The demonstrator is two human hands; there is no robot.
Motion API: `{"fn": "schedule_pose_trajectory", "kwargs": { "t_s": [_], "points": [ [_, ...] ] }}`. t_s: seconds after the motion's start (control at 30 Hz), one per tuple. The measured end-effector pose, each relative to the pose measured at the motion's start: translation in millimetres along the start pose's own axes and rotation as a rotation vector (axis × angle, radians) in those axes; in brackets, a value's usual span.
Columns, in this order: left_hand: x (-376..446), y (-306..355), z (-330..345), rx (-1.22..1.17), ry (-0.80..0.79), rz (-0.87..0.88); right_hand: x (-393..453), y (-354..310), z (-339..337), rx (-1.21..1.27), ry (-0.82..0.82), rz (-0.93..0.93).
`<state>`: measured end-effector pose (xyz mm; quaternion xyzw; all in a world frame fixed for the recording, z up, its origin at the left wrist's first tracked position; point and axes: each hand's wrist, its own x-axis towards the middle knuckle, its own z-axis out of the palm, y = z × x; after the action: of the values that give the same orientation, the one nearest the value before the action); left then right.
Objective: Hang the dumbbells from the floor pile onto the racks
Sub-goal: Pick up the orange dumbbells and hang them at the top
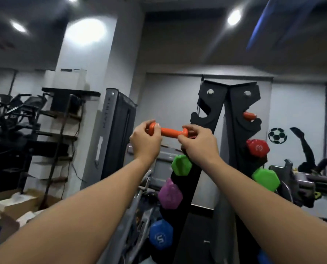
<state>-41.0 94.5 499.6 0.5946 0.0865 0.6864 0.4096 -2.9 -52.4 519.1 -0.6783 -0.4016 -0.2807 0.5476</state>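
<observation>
I hold a small orange dumbbell [169, 132] level at chest height, just left of the black upright rack [210, 103]. My left hand [144, 141] pinches its left head and my right hand [198, 142] grips its right head. The rack's upper left notch [202, 118] beside my right hand has nothing in it. Another orange dumbbell [249, 115] rests in the upper right notch. Lower notches carry a red [258, 148], two green [181, 164] [266, 179], a purple [170, 195] and a blue dumbbell [161, 237].
A grey exercise machine column [113, 130] stands left of the rack. Dark shelving with clutter [59, 126] and cardboard boxes [15, 204] fill the left side. More gym gear [301, 180] sits at the right under a football wall sticker [277, 135].
</observation>
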Motion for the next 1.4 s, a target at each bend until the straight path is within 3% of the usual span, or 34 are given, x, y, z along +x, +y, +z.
{"fn": "schedule_pose_trajectory", "kwargs": {
  "t_s": [0.37, 0.5, 0.63, 0.8, 0.97, 1.03, 1.13, 1.4],
  "points": [
    [99, 24, 124, -0.305, -0.135, -0.175, 120, 1, -30, -0.457, 0.144, -0.296],
    [110, 19, 161, -0.467, -0.290, -0.319, 127, 9, -27, -0.585, 0.152, -0.367],
    [102, 11, 180, -0.362, -0.372, -0.382, 125, 21, -22, -0.752, 0.184, -0.444],
    [96, 1, 183, -0.227, -0.607, -0.284, 117, 19, -18, -0.778, 0.272, -0.431],
    [82, 8, 175, -0.215, -0.657, -0.259, 109, 19, -28, -0.840, 0.255, -0.440],
    [78, 15, 171, -0.313, -0.658, -0.281, 106, 19, -33, -0.842, 0.208, -0.441],
    [83, 17, 165, -0.484, -0.518, -0.345, 105, 18, -31, -0.857, 0.156, -0.478],
    [82, 15, 170, -0.356, -0.543, -0.337, 116, 17, -14, -0.914, 0.216, -0.526]
  ]
}}
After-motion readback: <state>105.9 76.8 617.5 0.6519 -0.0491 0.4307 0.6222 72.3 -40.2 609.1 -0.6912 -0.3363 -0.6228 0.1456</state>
